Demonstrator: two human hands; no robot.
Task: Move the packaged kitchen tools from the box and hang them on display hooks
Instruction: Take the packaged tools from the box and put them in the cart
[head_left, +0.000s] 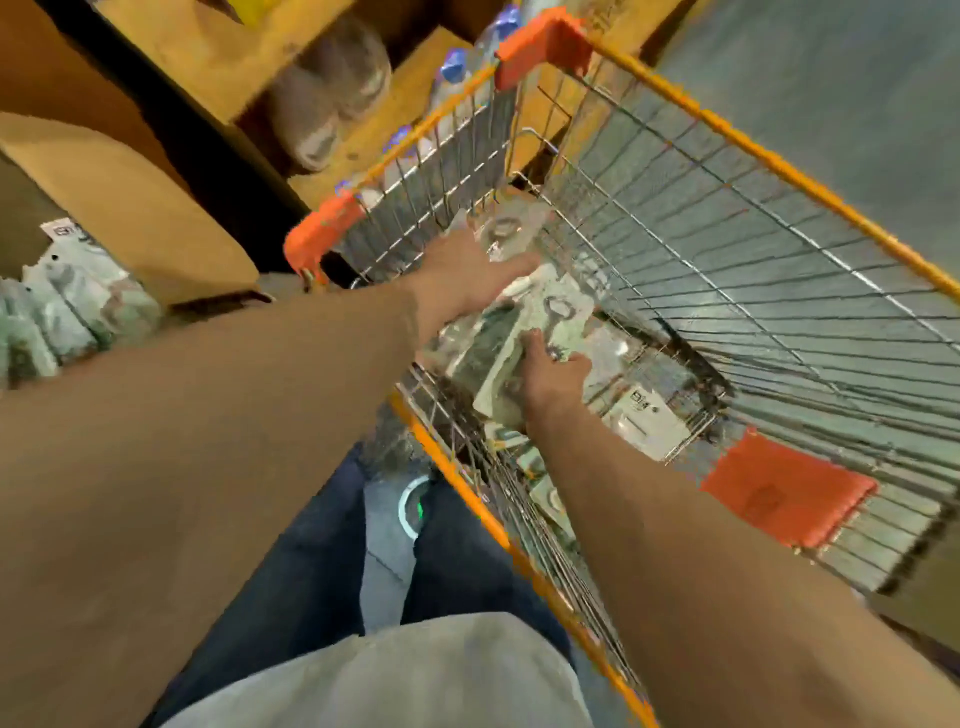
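A wire cart (727, 234) with an orange rim holds the packs (556, 312) on its floor. A cardboard box (130, 208) at left holds more of them. The left hand (467, 270) lies flat, fingers stretched over the far packs. The right hand (550, 374) grasps a stack. A white label (647, 410) carries a code, too blurred to read.

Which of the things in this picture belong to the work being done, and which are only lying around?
Job: packaged tools in the cart, gripped by the right hand, left hand reaching to them; more packages in the cardboard box.
Lying about: water bottles, wrapped goods on wooden shelves.
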